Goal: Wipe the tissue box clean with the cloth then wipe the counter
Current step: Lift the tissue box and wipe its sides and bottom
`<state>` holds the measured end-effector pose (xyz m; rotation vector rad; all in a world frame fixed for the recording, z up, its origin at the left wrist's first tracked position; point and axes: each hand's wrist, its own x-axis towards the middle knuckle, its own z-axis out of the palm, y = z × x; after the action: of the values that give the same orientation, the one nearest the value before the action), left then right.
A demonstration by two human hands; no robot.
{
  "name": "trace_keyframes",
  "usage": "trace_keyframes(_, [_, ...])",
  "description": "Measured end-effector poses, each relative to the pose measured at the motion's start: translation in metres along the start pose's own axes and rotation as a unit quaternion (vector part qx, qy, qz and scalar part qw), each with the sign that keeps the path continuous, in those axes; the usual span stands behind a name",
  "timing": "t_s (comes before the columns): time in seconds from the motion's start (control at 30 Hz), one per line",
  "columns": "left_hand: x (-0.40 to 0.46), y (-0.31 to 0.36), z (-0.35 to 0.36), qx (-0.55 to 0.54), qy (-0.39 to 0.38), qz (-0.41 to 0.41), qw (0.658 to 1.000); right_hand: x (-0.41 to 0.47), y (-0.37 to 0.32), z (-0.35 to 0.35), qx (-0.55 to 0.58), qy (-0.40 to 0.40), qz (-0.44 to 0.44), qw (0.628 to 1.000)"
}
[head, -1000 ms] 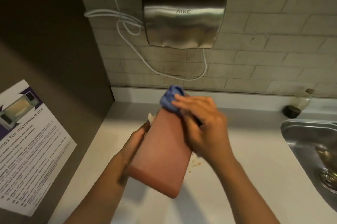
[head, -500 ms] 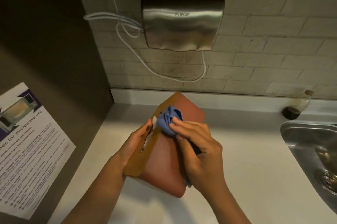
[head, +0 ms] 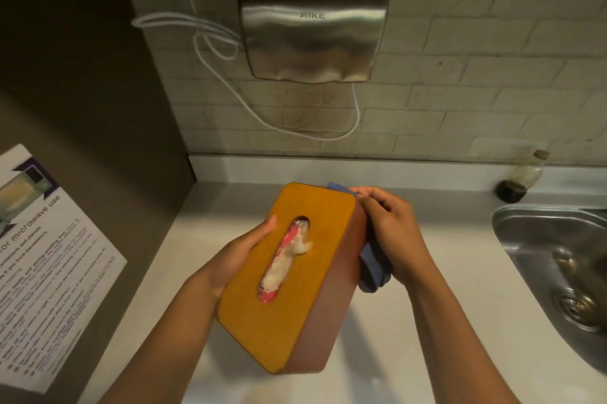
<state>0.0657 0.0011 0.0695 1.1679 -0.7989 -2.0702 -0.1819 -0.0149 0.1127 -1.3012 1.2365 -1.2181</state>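
Note:
The tissue box (head: 249, 315) is orange on top with reddish-brown sides, and a white tissue pokes from its oval slot. It is held tilted above the pale counter (head: 443, 272). My left hand (head: 239, 252) grips the box's left side, thumb on the top face. My right hand (head: 394, 232) presses a blue cloth (head: 372, 272) against the box's right side; part of the cloth shows at the far corner, the rest is hidden behind the box and hand.
A steel sink (head: 558, 272) lies at the right. A small dark bottle (head: 519, 180) stands at the back by the sink. A metal hand dryer (head: 312, 25) with a white cable hangs on the tiled wall. A microwave notice (head: 42, 265) is on the left panel.
The box has been turned so its orange top faces me. My right hand with the cloth has moved from the box's upper end to its right side.

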Motion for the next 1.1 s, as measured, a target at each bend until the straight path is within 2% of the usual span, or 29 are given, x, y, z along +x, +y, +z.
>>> trace_keyframes(0.03, [-0.002, 0.001, 0.002, 0.015, -0.016, 0.011, 1.0, 0.001, 0.004, -0.002, 0.002, -0.009, 0.024, 1.0])
trace_keyframes(0.13, [0.001, 0.002, 0.007, 0.088, 0.006, 0.056, 0.995, 0.003, 0.01, -0.008, 0.0, -0.061, 0.074, 0.995])
trace_keyframes(0.23, [0.003, 0.004, 0.012, 0.151, 0.01, 0.071, 0.986, 0.005, 0.005, -0.013, 0.002, -0.101, 0.066, 0.993])
trace_keyframes(0.37, [0.006, 0.004, 0.013, 0.184, 0.003, 0.073, 0.98, 0.009, 0.002, -0.017, 0.018, -0.138, 0.043, 0.989])
trace_keyframes(0.43, [0.01, 0.004, 0.011, 0.191, 0.014, 0.076, 0.979, 0.01, 0.006, -0.017, 0.023, -0.125, 0.041, 0.991])
trace_keyframes(0.5, [0.013, 0.006, 0.009, 0.195, 0.037, 0.069, 0.978, 0.009, 0.013, -0.014, -0.002, -0.075, 0.027, 0.997])
trace_keyframes(0.6, [0.016, 0.005, 0.0, 0.134, 0.071, 0.032, 0.988, 0.002, 0.025, -0.012, -0.085, 0.003, -0.042, 0.995])
trace_keyframes(0.7, [0.01, 0.009, -0.005, 0.065, 0.082, 0.006, 0.994, -0.01, 0.033, -0.008, -0.155, 0.023, -0.134, 0.979])
trace_keyframes(0.8, [0.005, 0.016, -0.006, 0.048, 0.074, 0.011, 0.996, -0.01, 0.034, -0.003, -0.285, 0.006, -0.254, 0.924])
trace_keyframes(0.87, [0.003, 0.019, -0.004, 0.051, 0.07, 0.016, 0.996, -0.008, 0.032, 0.002, -0.357, -0.015, -0.293, 0.887])
trace_keyframes(0.93, [0.003, 0.022, -0.004, 0.055, 0.072, 0.017, 0.996, -0.007, 0.031, 0.006, -0.385, -0.019, -0.321, 0.865])
trace_keyframes(1.1, [0.005, 0.028, -0.004, 0.068, 0.069, 0.004, 0.995, -0.018, 0.037, 0.014, -0.365, -0.026, -0.376, 0.851])
